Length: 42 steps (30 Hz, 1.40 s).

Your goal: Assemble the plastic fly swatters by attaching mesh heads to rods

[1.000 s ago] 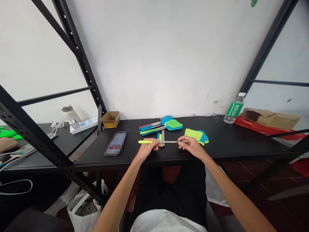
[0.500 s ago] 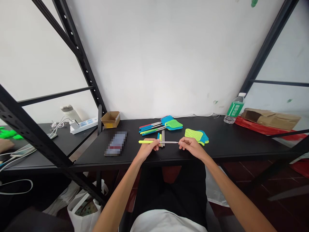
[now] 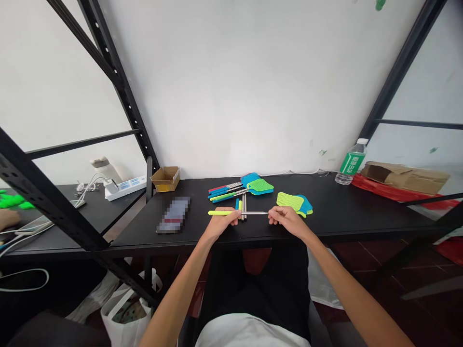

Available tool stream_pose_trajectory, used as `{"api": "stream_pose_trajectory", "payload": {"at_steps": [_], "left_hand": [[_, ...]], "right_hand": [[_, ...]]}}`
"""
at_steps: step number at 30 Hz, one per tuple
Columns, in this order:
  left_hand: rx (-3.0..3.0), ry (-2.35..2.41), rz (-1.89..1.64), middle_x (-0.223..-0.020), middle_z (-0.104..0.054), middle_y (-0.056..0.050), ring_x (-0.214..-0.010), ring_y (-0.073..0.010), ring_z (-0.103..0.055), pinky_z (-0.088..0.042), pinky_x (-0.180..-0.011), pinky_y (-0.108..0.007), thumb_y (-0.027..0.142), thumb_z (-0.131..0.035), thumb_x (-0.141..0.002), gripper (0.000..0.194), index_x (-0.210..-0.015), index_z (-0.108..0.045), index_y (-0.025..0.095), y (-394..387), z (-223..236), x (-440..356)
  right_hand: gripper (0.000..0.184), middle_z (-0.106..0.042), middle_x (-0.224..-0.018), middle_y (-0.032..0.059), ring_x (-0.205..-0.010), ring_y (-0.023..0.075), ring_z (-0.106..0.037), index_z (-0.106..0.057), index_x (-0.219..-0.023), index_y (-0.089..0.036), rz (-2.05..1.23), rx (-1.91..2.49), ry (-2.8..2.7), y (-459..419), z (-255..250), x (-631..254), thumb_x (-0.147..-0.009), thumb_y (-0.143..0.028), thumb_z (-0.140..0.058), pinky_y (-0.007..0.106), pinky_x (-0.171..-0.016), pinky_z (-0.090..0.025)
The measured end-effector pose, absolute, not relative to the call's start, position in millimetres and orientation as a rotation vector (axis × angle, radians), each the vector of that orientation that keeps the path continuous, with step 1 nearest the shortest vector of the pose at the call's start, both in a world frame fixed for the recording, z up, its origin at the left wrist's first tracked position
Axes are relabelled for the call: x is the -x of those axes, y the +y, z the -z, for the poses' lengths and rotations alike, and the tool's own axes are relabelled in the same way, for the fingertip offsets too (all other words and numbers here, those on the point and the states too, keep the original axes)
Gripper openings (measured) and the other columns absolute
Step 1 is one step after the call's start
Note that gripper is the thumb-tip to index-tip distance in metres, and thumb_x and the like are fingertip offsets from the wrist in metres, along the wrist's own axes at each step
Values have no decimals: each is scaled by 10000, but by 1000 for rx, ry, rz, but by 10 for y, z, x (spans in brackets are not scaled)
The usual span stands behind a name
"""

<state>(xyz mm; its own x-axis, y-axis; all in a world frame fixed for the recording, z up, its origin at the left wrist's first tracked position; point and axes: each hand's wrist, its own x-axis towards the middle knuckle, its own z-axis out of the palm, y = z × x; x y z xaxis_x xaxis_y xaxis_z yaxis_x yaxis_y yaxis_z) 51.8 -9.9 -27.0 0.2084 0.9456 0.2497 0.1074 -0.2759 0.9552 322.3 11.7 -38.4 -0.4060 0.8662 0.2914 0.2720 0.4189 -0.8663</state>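
Note:
My left hand [image 3: 219, 223] is closed round the yellow grip of a thin telescopic metal rod [image 3: 249, 212], held level over the black table [image 3: 343, 212]. My right hand [image 3: 285, 219] pinches the rod's bare metal end. Under the rod lie a few short loose handles [image 3: 243, 208]. Just right of my right hand sits a stack of loose green and blue swatter heads [image 3: 295, 202]. Behind the rod lies a bunch of assembled fly swatters [image 3: 242, 187] with blue, red and green grips.
A blurred flat object [image 3: 173, 215] lies left of my hands. A small cardboard box [image 3: 166, 178] stands at the back left, a water bottle [image 3: 350, 163] and a brown paper bag [image 3: 405, 176] at the back right. Another person's hand [image 3: 6, 218] shows at far left.
My right hand has slid very slightly right along the rod's end. Otherwise hands and rod have hardly moved.

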Motion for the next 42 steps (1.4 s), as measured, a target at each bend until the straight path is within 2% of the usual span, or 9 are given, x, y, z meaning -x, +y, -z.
{"api": "stream_pose_trajectory", "payload": {"at_steps": [13,23,29,42], "left_hand": [[-1561,992,-1179,-584,-594,-13,-574,-121,-505,-395,-551,-241,392,-730,-762,249,-689,-728,154,-128,220,-533],[-1487,963,-1223,-693,-653,-32,-610,-114,-531,-417,-545,-233,374,-812,-694,334,-924,-753,139,-93,283,-518],[-1487,958,-1224,-722,-677,-42,-611,-113,-541,-410,-534,-227,370,-826,-674,348,-923,-749,141,-87,290,-519],[-1520,935,-1237,-707,-665,-27,-597,-107,-527,-406,-528,-227,365,-819,-690,309,-881,-726,141,-72,302,-517]], "right_hand": [[404,-675,-704,50,-653,172,-575,-635,-769,-189,-978,957,-1882,143,414,-3229,-936,-531,-500,284,-592,-421],[312,-678,-758,40,-634,155,-561,-644,-912,-202,-1033,943,-1821,129,391,-3217,-888,-507,-582,281,-596,-435],[302,-679,-773,38,-632,148,-567,-640,-926,-198,-1051,957,-1793,128,394,-3211,-869,-493,-611,273,-583,-435],[324,-670,-739,41,-654,155,-556,-650,-817,-189,-1034,951,-1845,133,397,-3231,-905,-491,-571,278,-599,-422]]}}
